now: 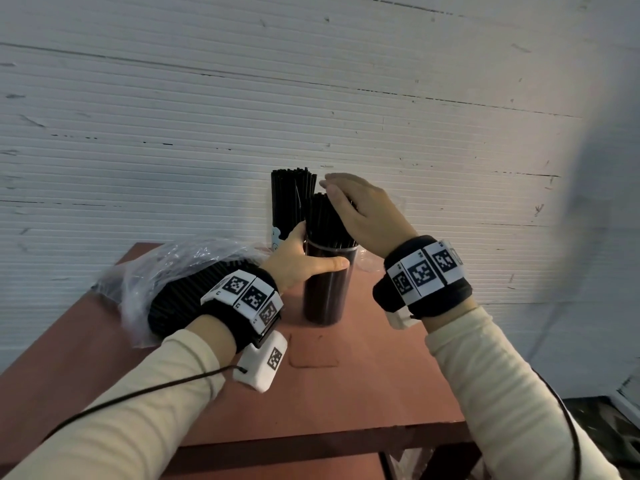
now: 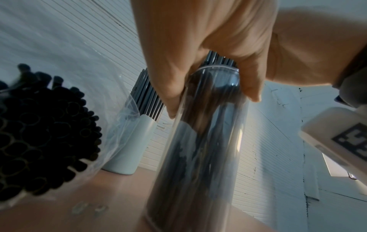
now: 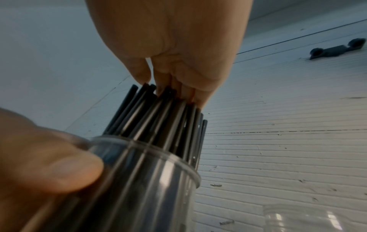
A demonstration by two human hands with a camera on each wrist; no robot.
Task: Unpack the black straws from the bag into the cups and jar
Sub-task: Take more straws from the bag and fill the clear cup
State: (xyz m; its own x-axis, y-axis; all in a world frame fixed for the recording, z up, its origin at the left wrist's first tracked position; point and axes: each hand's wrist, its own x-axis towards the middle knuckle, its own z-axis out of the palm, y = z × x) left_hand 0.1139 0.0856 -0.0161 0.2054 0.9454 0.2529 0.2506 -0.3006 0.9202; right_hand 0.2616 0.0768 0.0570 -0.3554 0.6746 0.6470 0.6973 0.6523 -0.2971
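Observation:
A tall clear cup [image 1: 325, 292] packed with black straws [image 1: 323, 220] stands on the red-brown table [image 1: 346, 375]. My left hand [image 1: 301, 261] grips it just under the rim, thumb in front, fingers behind. My right hand [image 1: 360, 209] lies flat, with straight fingers pressing on the straw tops [image 3: 158, 117]. Behind stands a pale cup [image 2: 129, 144] that also holds a bundle of straws [image 1: 291, 195]. At the left lies a clear plastic bag [image 1: 166, 268] with many straws [image 2: 39, 133] still inside, under my left forearm.
An empty clear jar [image 3: 313, 218] stands just right of the cup, mostly hidden behind my right wrist in the head view. A white ribbed wall [image 1: 311, 98] rises close behind the table. The table's front edge [image 1: 311, 441] is near me.

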